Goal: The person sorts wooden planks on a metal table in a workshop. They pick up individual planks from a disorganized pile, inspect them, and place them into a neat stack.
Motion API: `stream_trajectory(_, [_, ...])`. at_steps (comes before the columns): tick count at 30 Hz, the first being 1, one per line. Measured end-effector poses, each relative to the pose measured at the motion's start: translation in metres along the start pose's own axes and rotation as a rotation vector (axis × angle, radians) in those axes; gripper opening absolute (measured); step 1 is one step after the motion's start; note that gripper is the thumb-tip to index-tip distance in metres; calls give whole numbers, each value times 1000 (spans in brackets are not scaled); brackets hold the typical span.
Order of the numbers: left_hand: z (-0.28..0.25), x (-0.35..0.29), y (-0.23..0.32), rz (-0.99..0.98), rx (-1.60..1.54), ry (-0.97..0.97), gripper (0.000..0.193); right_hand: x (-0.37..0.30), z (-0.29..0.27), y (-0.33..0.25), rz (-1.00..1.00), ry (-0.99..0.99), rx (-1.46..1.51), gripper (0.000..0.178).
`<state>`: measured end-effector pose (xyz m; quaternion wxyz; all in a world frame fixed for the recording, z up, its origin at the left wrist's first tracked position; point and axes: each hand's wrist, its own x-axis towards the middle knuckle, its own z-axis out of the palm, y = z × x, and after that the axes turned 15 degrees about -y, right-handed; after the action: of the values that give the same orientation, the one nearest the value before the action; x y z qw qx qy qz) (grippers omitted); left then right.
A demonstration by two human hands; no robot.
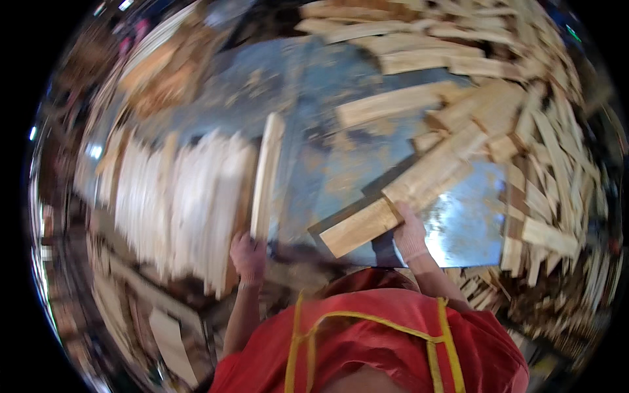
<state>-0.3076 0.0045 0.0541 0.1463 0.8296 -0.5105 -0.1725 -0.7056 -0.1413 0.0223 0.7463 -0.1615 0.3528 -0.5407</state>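
Observation:
My left hand [249,257] is closed round the near end of a narrow pale wood strip [267,177], which points away from me beside a row of stacked strips [190,203]. My right hand [411,234] grips the right edge of a short light board [359,228] lying slantwise at the near side of the metal table. Its fingertips are partly hidden. Just beyond that hand, a longer board [436,164] continues the slant toward a pile of wood pieces.
The blue-grey metal table [255,78] bears scattered sawdust. Loose wood offcuts [557,150] heap along its right and far sides. A single board [393,105] lies near the pile. At the far left stands a brown, blurred bundle of wood [164,82]. More scraps [478,288] lie below the right edge.

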Motion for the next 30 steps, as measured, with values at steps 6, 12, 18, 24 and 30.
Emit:
stream_trajectory(6, [-10, -7, -91, 109, 365, 213, 51, -95, 69, 118, 276, -67, -89, 56])
stream_trajectory(12, [-3, -22, 35, 209, -431, -771, 92, -126, 101, 168, 538, -318, -464, 46])
stream_trajectory(18, [-11, -34, -19, 65, -922, -807, 94, -74, 112, 174, 550, -381, -546, 42])
stream_trajectory(24, [-51, -85, -62, -95, -350, -648, 73, -17, 199, 184, 411, -684, -1374, 58])
stream_trajectory(30, [-87, -90, -149, -641, -256, 253, 56, 16, 234, 216, 808, -810, -882, 70])
